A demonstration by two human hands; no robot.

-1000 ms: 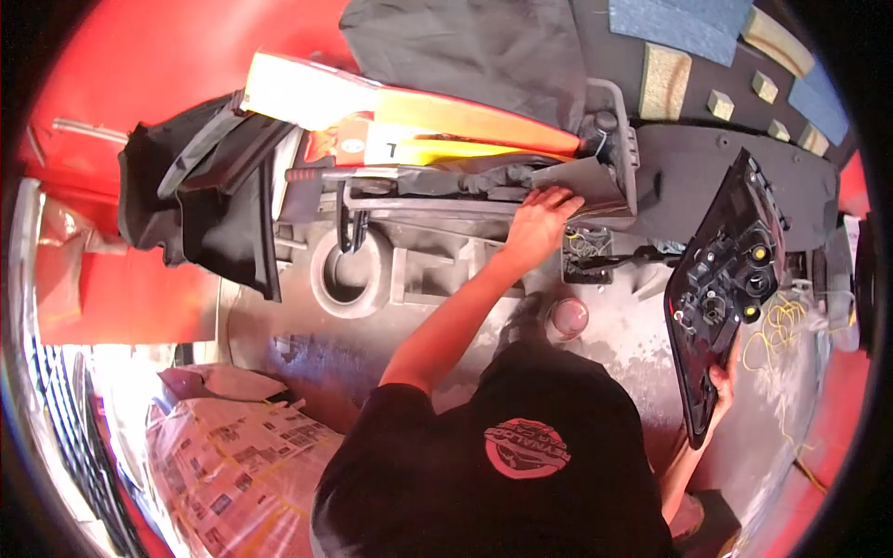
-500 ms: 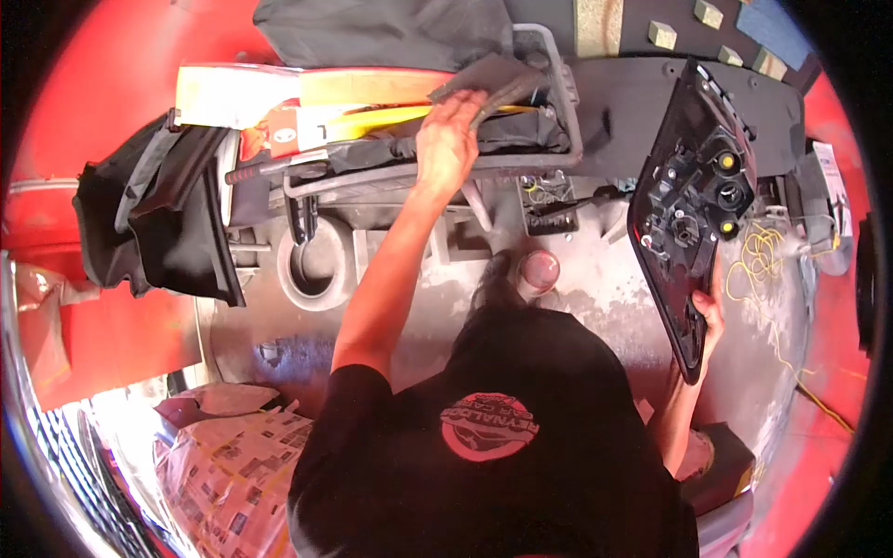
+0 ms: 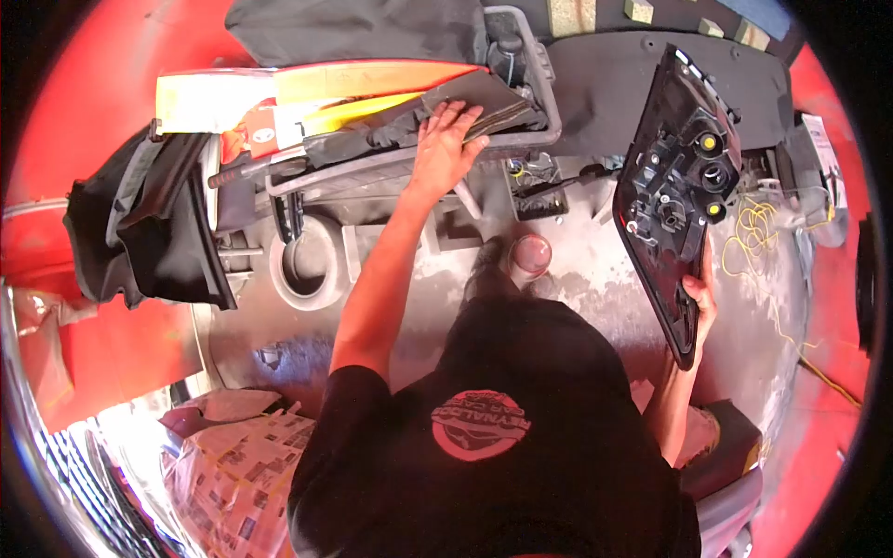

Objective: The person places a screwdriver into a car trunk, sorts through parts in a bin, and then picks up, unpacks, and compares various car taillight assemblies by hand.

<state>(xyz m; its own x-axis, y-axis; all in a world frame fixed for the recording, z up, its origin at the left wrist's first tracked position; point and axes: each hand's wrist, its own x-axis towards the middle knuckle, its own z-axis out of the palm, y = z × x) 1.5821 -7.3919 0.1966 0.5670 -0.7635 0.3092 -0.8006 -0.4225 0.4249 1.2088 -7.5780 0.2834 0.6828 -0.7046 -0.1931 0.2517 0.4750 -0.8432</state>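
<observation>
My left hand rests on a dark sheet stack at the right end of a grey bin. Its fingers lie spread over the near edge of the sheets. At the right, my right hand is wrapped round the lower edge of a black lamp housing, whose back with sockets and two yellow caps faces up. Some fingers of that hand are hidden behind the housing. The housing is held tilted, its pointed top near a dark panel.
Orange and yellow pieces lie in the bin. A black liner is at the left. A round red-topped can, a small tray of parts and a yellow cord are below. Masked paper covers something lower left.
My left hand has shifted left with the dark sheets, which now lie lower against the bin's near side. The view has moved; my right hand still holds the lamp housing.
</observation>
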